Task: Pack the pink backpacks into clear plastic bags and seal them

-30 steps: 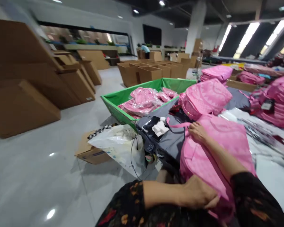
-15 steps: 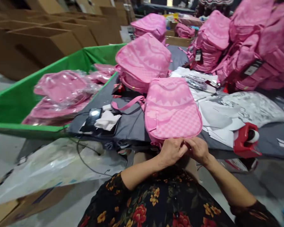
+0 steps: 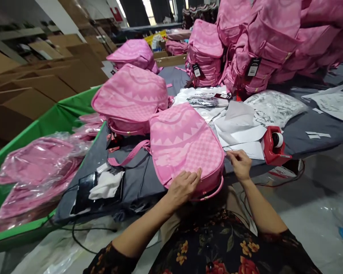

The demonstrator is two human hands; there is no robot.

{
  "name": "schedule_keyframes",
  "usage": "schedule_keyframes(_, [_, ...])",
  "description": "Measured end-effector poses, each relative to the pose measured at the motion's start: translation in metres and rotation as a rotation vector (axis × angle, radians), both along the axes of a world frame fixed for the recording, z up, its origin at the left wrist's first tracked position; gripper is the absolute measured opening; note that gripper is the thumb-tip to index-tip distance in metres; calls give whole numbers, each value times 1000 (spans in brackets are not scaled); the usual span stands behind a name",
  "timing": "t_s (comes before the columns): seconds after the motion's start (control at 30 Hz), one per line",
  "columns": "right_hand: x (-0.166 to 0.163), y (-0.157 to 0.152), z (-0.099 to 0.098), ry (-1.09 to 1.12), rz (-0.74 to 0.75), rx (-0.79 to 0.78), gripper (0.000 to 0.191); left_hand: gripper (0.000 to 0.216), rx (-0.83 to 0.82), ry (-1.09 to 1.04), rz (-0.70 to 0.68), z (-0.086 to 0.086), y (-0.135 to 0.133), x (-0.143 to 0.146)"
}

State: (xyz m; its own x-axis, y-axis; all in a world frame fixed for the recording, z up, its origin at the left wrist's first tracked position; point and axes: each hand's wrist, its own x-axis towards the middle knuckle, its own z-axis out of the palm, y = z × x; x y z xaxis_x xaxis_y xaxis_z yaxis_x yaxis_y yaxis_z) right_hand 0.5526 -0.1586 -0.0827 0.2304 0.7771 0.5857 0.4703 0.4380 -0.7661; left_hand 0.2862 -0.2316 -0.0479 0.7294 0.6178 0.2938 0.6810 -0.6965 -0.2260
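Note:
A pink backpack [image 3: 183,146] with a zigzag and check pattern lies flat on the grey table [image 3: 303,131] in front of me. My left hand [image 3: 184,186] rests on its near edge, fingers stretched out flat. My right hand [image 3: 240,163] is at the bag's right side near the zip, fingers curled in a pinch on something I cannot make out. A second pink backpack [image 3: 131,99] lies just behind the first.
A red tape dispenser [image 3: 273,144] and white paper sheets [image 3: 240,127] lie right of the bag. Stacked pink backpacks [image 3: 246,42] fill the back right. A green bin [image 3: 45,121] of bagged pink packs stands left, with cardboard boxes [image 3: 31,87] beyond. A phone and white cloth [image 3: 105,184] lie near left.
The view swung right and down onto the table. My hands, together at the bag's near edge half a second ago, have parted: left flat on the bag, right moved to its right side.

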Motion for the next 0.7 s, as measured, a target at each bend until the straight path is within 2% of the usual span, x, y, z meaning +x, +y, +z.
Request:
schedule_keyframes(0.1, [-12,73,4,24,28,-30,23,39,43,-55,-53,-5,-9,0])
schedule_keyframes(0.2, [-43,143,16,-44,142,-140,23,34,65,-118,-77,-2,4,-8])
schedule_keyframes(0.27, [-59,170,20,-129,214,-246,21,30,64,-161,-49,4,20,-14])
schedule_keyframes(0.33, [-62,173,16,-180,234,-294,24,28,78,-220,4,8,30,-17])
schedule_keyframes(0.4, [-51,145,3,-196,191,-245,32,32,97,-323,33,7,23,-15])
schedule_keyframes(0.5, [-23,60,-28,-238,126,-102,32,41,65,-474,27,-4,-10,3])
schedule_keyframes(0.53, [-17,28,-40,-260,145,-74,29,39,30,-479,36,-9,-21,12])
schedule_keyframes(0.57, [-13,-1,-52,-293,184,-66,27,35,-20,-455,58,-14,-29,22])
schedule_keyframes(0.63, [-16,-43,-73,-359,237,-96,36,31,-161,-342,137,-21,-32,43])
schedule_keyframes(0.7, [-24,-58,-86,-381,224,-144,45,33,-337,-207,220,-19,-21,63])
